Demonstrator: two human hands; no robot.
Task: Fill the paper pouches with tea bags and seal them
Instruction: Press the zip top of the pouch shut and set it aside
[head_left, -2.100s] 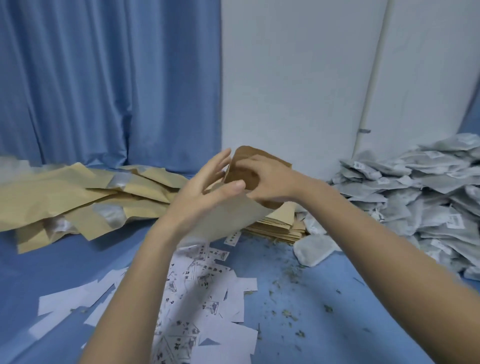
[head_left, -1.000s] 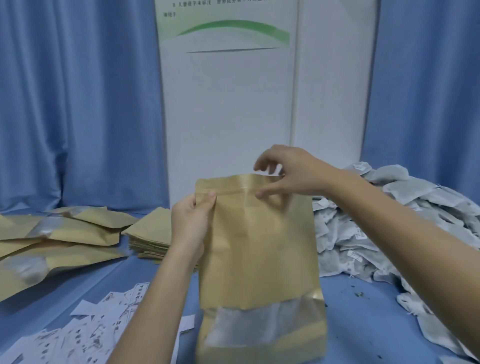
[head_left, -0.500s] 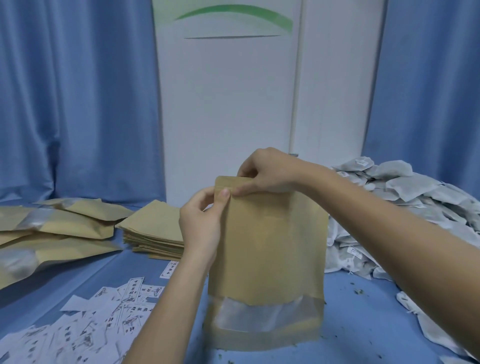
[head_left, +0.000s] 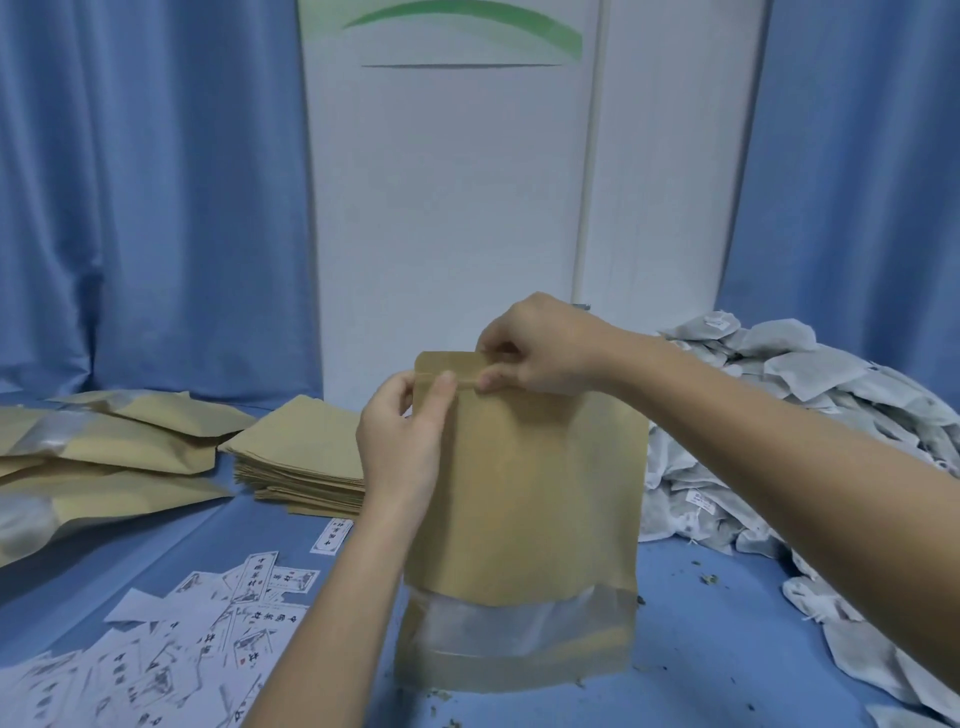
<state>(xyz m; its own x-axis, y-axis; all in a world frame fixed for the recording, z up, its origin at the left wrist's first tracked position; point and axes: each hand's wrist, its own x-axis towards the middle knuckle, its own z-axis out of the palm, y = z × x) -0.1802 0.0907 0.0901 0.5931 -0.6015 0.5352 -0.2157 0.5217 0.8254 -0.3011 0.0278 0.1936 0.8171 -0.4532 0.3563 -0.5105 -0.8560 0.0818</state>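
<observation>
A brown paper pouch (head_left: 524, 493) with a clear window near its bottom stands upright on the blue table (head_left: 701, 639) in front of me. My left hand (head_left: 402, 434) pinches the pouch's top strip at its left corner, thumb on the near face. My right hand (head_left: 540, 348) pinches the same strip just to the right, fingers curled over the top edge. A large heap of grey-white tea bags (head_left: 810, 426) lies at the right.
A flat stack of empty pouches (head_left: 296, 457) sits behind my left hand. Several bulging pouches (head_left: 104, 457) lie at the far left. Printed paper labels (head_left: 171, 649) are scattered at the front left. Blue curtains and a white panel close the back.
The pouch was lifted from near the stack, turned upright and set on the table. My hands have come together at the left end of its top strip.
</observation>
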